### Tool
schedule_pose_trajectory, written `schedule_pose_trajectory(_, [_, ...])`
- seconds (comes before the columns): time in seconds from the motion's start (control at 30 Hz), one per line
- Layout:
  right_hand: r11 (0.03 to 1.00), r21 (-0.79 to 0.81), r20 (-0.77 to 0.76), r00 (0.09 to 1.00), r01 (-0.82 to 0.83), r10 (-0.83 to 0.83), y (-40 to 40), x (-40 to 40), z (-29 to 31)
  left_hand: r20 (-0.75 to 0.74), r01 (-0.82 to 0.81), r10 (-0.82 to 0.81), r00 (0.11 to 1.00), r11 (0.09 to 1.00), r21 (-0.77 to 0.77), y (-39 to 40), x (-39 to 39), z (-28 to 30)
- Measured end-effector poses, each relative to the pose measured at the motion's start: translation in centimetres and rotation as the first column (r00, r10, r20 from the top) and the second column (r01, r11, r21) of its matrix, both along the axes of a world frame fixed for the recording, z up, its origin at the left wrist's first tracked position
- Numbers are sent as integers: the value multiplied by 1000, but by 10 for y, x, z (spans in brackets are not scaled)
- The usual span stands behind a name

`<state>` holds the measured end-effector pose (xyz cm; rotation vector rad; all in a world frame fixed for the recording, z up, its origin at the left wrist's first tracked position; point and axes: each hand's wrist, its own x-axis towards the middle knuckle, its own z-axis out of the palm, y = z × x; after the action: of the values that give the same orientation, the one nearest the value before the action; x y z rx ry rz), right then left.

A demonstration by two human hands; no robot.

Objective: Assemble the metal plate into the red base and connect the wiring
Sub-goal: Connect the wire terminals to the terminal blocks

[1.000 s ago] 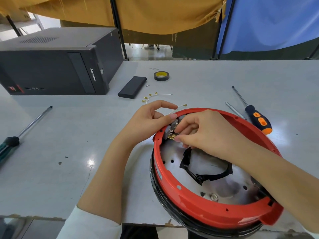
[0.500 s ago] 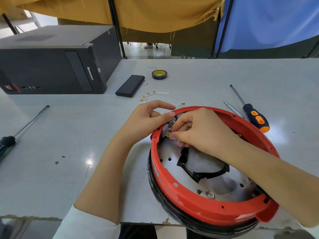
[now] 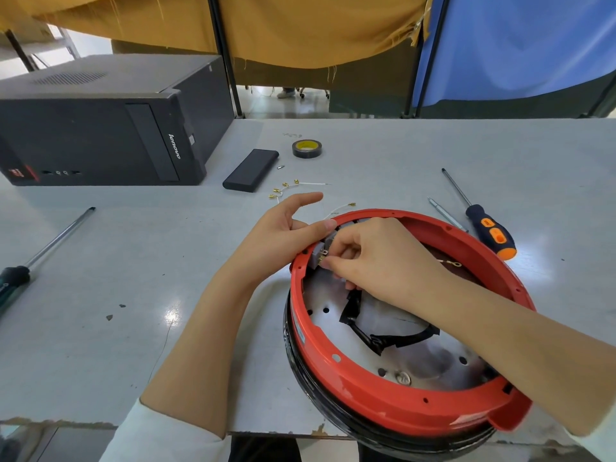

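Fingers of the right hand [image 3: 383,261] pinch a brass terminal [image 3: 322,258] inside the red base [image 3: 383,391]; left hand [image 3: 286,228] fingers lie relaxed on its rim.

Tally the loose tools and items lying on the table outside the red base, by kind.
Screwdrivers: 3 (green-handled, orange-and-black, thin metal one)
Tape rolls: 1
Flat black boxes: 1
Computer towers: 1
Total: 6
The small brass-tipped wires are too tangled to count.
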<state>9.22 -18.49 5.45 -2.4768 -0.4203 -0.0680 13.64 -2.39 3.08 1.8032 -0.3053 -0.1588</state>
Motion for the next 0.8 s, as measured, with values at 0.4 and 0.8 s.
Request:
schedule_pose_trajectory(0.4, [945, -25, 165, 934, 325, -317, -29, 9, 9, -40, -157, 160, 986, 984, 80, -4, -2, 6])
schedule_pose_trajectory(0.8, [966, -257, 63, 997, -25, 42, -42, 62, 35, 209, -410, 372, 904, 894, 182, -1, 17, -13])
